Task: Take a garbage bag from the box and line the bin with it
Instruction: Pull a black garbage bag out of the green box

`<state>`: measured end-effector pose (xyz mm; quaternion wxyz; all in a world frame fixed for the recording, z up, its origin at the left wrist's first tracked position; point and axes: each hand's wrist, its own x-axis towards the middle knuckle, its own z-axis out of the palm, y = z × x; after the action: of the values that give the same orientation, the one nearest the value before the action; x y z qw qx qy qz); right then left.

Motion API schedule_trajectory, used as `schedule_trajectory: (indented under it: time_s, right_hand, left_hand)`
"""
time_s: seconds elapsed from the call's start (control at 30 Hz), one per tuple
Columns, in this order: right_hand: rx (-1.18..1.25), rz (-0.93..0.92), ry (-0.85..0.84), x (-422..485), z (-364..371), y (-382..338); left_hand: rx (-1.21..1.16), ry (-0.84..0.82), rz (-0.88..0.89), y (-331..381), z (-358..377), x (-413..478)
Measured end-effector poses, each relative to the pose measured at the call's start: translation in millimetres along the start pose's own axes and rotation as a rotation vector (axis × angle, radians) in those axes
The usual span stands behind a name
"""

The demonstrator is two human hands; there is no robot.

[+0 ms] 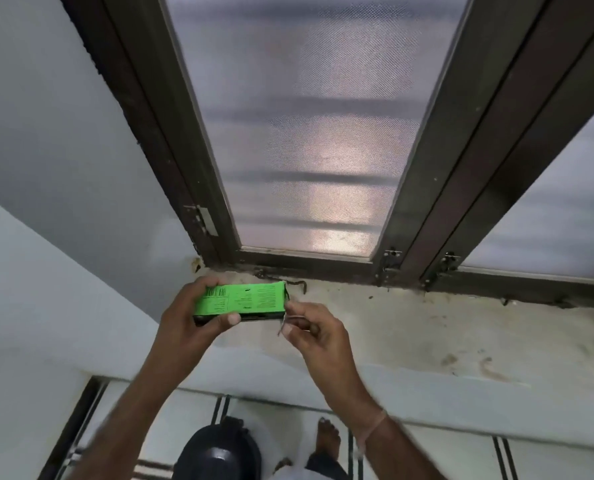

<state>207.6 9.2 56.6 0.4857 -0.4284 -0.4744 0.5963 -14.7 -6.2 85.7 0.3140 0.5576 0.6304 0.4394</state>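
Two grips busy: left hand [193, 311] clamped around the green box [241, 299], right hand [311, 327] pinching its end flap. I'd pull gently, box steady.

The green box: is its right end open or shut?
Open: the right hand pinches a flap beside the green box, gripped by the left hand.
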Motion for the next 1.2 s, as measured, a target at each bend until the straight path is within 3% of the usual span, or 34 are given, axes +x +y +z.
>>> schedule_trajectory:
  time_s: [0.17,0.27,0.5,0.67,0.87,1.1,1.2]
  right_hand:
    - [-0.010,0.020,-0.019,2.2,-7.7,0.2]
    - [0.046,0.110,-0.059,4.7,-13.4,-2.5]
    - [0.400,0.238,-0.189,18.7,-11.1,1.6]
    - [0.502,0.295,-0.073,30.6,-11.8,3.5]
    - [0.375,0.270,0.204,20.9,-43.4,9.3]
    - [0.390,0.371,0.300,4.1,-57.2,10.8]
    - [0.418,0.379,0.301,-0.5,-51.7,11.0]
  left_hand:
    - [-0.023,-0.003,-0.043,-9.2,7.5,-2.2]
    - [0.012,-0.035,0.041,5.1,4.0,3.7]
    - [0.443,-0.185,0.333,61.8,-6.3,41.5]
    - [0.453,-0.181,0.343,58.0,-20.1,56.8]
    - [0.218,-0.147,0.121,-34.2,-8.9,47.6]
    - [0.347,-0.276,0.085,-105.7,25.2,44.3]
    - [0.591,-0.108,0.122,-104.0,34.9,35.6]
